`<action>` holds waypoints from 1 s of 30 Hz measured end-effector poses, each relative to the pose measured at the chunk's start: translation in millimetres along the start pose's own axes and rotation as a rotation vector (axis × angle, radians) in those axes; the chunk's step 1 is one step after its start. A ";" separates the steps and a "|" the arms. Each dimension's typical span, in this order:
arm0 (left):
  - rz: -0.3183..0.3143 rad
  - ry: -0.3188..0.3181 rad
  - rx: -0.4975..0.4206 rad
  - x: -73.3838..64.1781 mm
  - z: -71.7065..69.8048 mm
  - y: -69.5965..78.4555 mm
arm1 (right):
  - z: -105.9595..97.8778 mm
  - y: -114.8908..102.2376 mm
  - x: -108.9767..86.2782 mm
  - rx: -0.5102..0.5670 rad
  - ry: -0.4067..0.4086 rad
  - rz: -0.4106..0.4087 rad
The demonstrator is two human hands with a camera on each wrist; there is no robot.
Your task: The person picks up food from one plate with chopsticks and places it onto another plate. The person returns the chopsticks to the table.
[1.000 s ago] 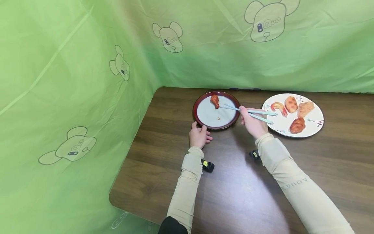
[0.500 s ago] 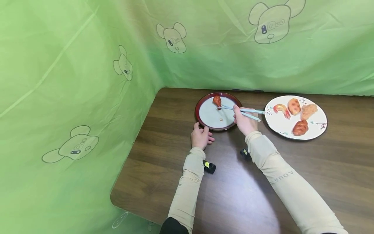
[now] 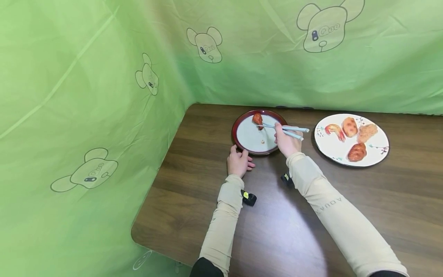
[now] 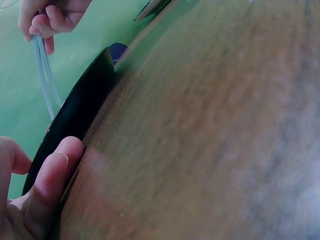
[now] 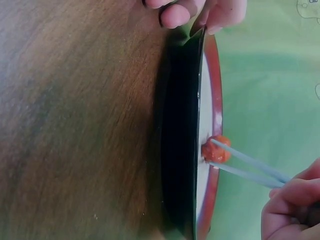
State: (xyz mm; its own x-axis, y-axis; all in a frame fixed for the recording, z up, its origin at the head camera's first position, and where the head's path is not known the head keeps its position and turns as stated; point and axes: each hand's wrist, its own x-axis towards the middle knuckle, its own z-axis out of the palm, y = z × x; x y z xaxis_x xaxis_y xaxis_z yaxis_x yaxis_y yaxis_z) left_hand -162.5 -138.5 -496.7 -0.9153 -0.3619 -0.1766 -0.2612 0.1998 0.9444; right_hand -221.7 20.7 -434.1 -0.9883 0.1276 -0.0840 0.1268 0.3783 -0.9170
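A small reddish-brown drumstick [image 3: 257, 118] lies near the back of the red-rimmed plate [image 3: 249, 140], its thin end toward the plate's middle. My right hand [image 3: 288, 144] holds a pair of light blue chopsticks [image 3: 290, 128]. Their tips stand on either side of the drumstick [image 5: 217, 150] in the right wrist view. At the plate's near left edge, my left hand [image 3: 238, 161] grips the rim. In the left wrist view, fingers [image 4: 47, 185] of that hand lie along the plate's dark underside [image 4: 75, 105]. A tiny crumb-like bit [image 3: 262, 142] sits on the plate.
To the right, a white oval plate [image 3: 332, 152] bears a shrimp [image 3: 334, 131], a golden nugget-like piece [image 3: 350, 127], a breaded piece [image 3: 367, 132] and a browned piece [image 3: 357, 152]. A green curtain [image 3: 242, 77] hangs behind and left of the wooden table [image 3: 180, 184].
My right hand has moved left with the chopsticks, bringing their tips to the drumstick's thin end. My left hand keeps its place at the rim. The head view has shifted slightly.
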 end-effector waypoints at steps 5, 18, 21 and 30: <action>-0.005 0.002 -0.004 -0.7 0.2 0.3 | 3.6 -0.7 1.2 0.019 0.018 -0.006; -0.001 -0.001 -0.007 -1.5 -0.8 0.9 | 9.2 3.6 7.3 0.018 0.020 -0.082; -0.001 0.001 -0.001 -1.8 -0.9 0.8 | 9.0 4.8 7.8 0.023 0.019 -0.087; 0.001 0.001 0.005 -1.2 -0.7 0.5 | 6.1 5.0 7.9 0.008 0.029 -0.060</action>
State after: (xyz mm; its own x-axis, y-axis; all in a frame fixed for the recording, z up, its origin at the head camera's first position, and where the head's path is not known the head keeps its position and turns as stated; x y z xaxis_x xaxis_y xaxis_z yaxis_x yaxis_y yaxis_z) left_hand -161.3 -138.6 -495.8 -0.9151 -0.3631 -0.1754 -0.2618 0.2044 0.9432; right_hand -229.4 18.0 -441.8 -0.9912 0.1316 -0.0175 0.0665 0.3784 -0.9233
